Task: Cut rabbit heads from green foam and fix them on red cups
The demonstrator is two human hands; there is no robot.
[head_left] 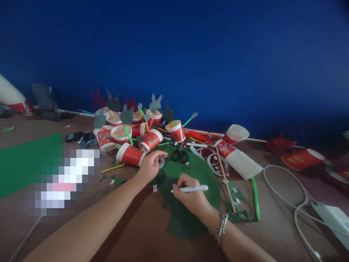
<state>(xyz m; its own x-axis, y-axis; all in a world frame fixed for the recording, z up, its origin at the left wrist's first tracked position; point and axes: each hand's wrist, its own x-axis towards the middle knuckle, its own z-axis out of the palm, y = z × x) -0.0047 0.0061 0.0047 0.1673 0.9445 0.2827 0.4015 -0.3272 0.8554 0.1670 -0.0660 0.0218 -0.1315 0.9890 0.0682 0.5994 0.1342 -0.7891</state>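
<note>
My right hand [189, 191] is closed around a white marker pen [197, 188], held nearly level above a green paper sheet [203, 174] with cut, uneven edges. My left hand [150, 166] reaches over the sheet's left side, fingers stretched forward. It is beside a red paper cup [131, 154] lying on its side and a small tape roll [161, 162], which it partly covers. Whether it touches the cup I cannot tell. Black-handled scissors [180, 155] rest on the sheet's far part.
Several red cups with paper animal heads and straws, one a grey rabbit head [156, 104], stand at the back. A stack of cups [238, 158], a wooden stick [225, 178], green scraps and a white cable [296, 214] lie right. Another green sheet [29, 160] lies left.
</note>
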